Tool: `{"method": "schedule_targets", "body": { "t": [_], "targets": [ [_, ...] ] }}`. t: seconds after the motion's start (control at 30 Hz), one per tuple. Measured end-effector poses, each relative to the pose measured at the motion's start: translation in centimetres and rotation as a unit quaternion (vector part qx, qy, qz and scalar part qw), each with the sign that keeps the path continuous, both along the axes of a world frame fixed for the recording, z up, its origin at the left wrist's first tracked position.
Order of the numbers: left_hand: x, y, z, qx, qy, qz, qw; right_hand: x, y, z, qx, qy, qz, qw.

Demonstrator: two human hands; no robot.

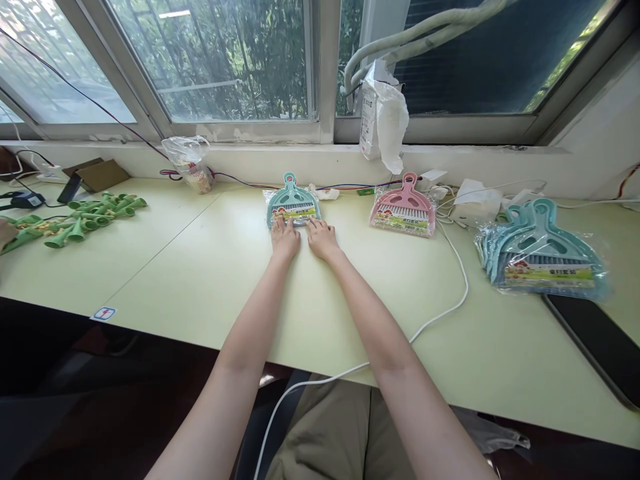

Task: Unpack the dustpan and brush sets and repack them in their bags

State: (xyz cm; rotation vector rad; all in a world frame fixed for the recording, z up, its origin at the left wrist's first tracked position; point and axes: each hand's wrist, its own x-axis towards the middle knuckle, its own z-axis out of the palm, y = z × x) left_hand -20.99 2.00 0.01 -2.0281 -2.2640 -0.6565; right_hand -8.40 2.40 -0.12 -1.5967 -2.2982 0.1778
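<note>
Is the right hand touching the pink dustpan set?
Apart. The head view plainly shows bare tabletop between the right hand and the pink dustpan set.

Person's L hand (286, 240) & R hand (324, 240) touch near edge of bagged teal pan (291, 200) on table (200, 267). Pink pan (406, 203) lies to R, then teal stack (545, 250) nr phone (595, 340). Wht cable (457, 303) crosses table; green pcs (80, 223) far L.
</note>
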Motion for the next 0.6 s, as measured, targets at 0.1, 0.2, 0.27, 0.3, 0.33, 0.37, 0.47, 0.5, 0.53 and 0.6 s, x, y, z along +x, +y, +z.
{"method": "schedule_targets", "body": {
  "t": [0.1, 0.2, 0.27, 0.3, 0.33, 0.37, 0.47, 0.5, 0.53, 0.6],
  "targets": [
    [0.12, -0.14, 0.15, -0.007, -0.005, 0.005, 1.0, -0.01, -0.05, 0.02, 0.006, 0.004, -0.002, 1.0],
    [0.14, -0.08, 0.08, -0.007, -0.005, 0.005, 1.0, -0.03, -0.06, 0.01, 0.011, 0.003, -0.002, 1.0],
    [0.1, 0.03, -0.06, -0.008, -0.003, 0.005, 1.0, -0.03, -0.08, 0.03, 0.011, 0.003, 0.0, 1.0],
    [0.06, 0.1, -0.14, -0.009, -0.002, 0.005, 1.0, -0.03, -0.1, 0.05, 0.011, 0.003, 0.001, 1.0],
    [0.03, 0.17, -0.23, -0.009, -0.001, 0.005, 1.0, -0.02, -0.12, 0.08, 0.01, 0.004, 0.002, 1.0],
    [-0.01, 0.23, -0.31, -0.01, 0.001, 0.005, 1.0, -0.02, -0.15, 0.11, 0.01, 0.003, 0.002, 1.0],
    [-0.11, 0.39, -0.48, -0.016, 0.003, 0.008, 1.0, 0.0, -0.22, 0.19, 0.01, 0.002, 0.003, 1.0],
    [-0.14, 0.43, -0.52, -0.018, 0.002, 0.008, 1.0, 0.0, -0.22, 0.21, 0.011, 0.001, 0.003, 1.0],
    [-0.16, 0.47, -0.55, -0.02, 0.001, 0.009, 1.0, -0.01, -0.22, 0.21, 0.012, 0.0, 0.003, 1.0],
    [-0.18, 0.54, -0.59, -0.023, -0.003, 0.01, 1.0, -0.05, -0.2, 0.18, 0.015, -0.003, -0.006, 1.0]
  ]
}}
